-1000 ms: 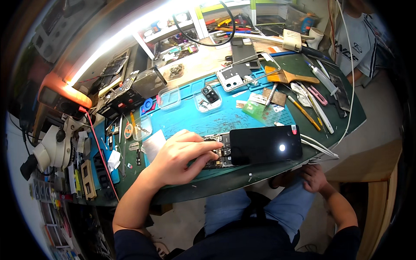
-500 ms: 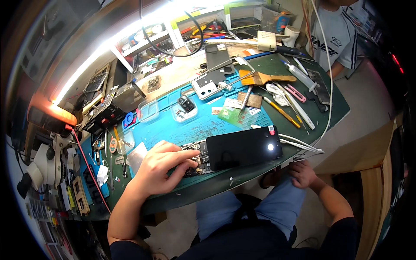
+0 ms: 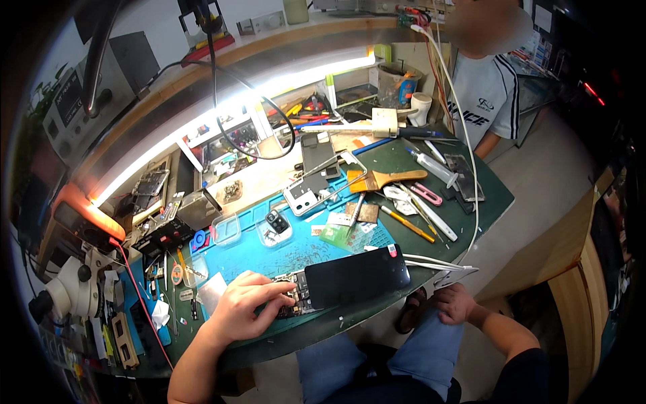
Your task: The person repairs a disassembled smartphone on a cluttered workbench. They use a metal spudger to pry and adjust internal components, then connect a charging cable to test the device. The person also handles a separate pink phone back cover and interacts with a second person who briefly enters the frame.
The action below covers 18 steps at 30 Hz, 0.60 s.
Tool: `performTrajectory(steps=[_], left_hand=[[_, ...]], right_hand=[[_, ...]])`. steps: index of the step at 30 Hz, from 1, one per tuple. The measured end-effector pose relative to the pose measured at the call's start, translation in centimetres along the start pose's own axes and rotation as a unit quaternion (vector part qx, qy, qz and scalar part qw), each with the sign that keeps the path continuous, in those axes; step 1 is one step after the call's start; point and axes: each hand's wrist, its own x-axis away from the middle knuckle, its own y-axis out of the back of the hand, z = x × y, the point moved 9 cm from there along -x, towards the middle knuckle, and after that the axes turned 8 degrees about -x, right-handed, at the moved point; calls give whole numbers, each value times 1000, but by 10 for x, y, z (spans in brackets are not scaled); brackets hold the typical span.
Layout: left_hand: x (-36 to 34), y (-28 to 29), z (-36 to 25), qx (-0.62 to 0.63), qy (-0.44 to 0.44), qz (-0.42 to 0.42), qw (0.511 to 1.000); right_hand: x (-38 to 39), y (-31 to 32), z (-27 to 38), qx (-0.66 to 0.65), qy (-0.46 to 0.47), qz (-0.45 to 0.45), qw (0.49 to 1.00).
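An opened phone lies across the mat's near edge, its black screen point(image 3: 356, 277) to the right and its bare circuit board point(image 3: 293, 297) uncovered on the left. My left hand point(image 3: 250, 306) reaches in over the board. Index finger and thumb tips press on it, slightly apart, while the other fingers curl; any small part beneath the tips is hidden. Off the table, my right hand point(image 3: 456, 305) rests on my knee with loosely bent, slightly parted fingers and nothing in it. White cables point(image 3: 437, 264) run close by the screen's right end.
Beyond the phone, a clear tub point(image 3: 274, 227) holds a camera module. A silver phone frame point(image 3: 303, 196), a wide brush point(image 3: 387, 179), a syringe point(image 3: 434, 167) and pens crowd the back right. An orange meter point(image 3: 87, 215) stands left. Another person point(image 3: 481, 101) is at the far right.
The view has tilted up, bringing the upper shelf and more of the other person into sight. The screen's bright reflection is gone. My left fingertips stay on the board; my right hand stays on the knee.
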Motion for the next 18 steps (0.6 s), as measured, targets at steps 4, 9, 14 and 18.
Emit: performTrajectory(steps=[4,9,14,18], left_hand=[[2,-2,2,-1,1,-1,1000],[0,0,0,3,-3,6,1000],[1,-1,0,3,-5,9,1000],[2,-1,0,-2,-8,7,1000]], right_hand=[[3,-3,0,5,-11,16,1000],[-1,2,3,6,-7,8,1000],[2,-2,2,6,0,2,1000],[4,-6,-2,2,-6,14,1000]])
